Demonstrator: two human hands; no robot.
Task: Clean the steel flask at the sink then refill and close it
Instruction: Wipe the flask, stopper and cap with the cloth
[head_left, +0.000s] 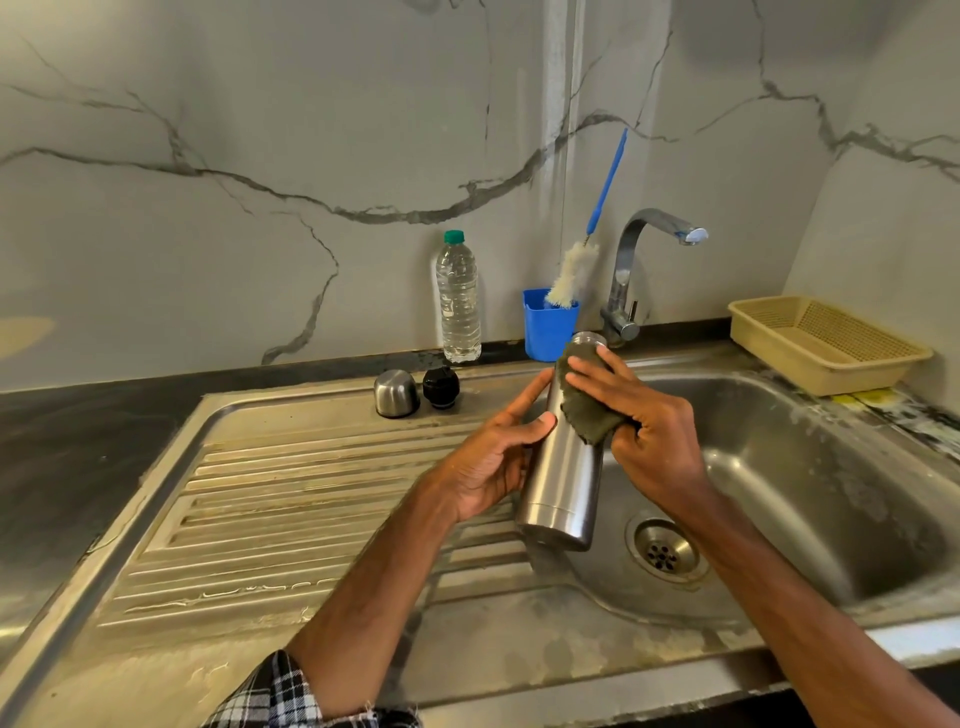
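Worktop: dark, at 9 o'clock from the flask, cut off by the left edge.
Steel cap: mouth down on the drainboard, at 10 o'clock; the black stopper stands just beside it.
Water bottle: upright against the wall at 11 o'clock, green lid on.
Left hand: my fingers clamp the flask's middle, with the thumb on the front and the forefinger straight up its side. The rest are hidden behind it.
Flask: over the sink's left rim. Its long axis is near upright, with the open mouth leaning to 1 o'clock and the base to 7. I cannot tell if the base rests on the rim.
Blue cup: at 12 o'clock, holding a bottle brush with its handle up.
Green cloth: draped over the flask's shoulder.
Right hand: fingers straight and apart, pressing the cloth flat. Whether my thumb nips its corner is unclear.
Tap: at 1 o'clock, spout turned right.
Drain: at 4 o'clock.
Basket: at 2 o'clock.
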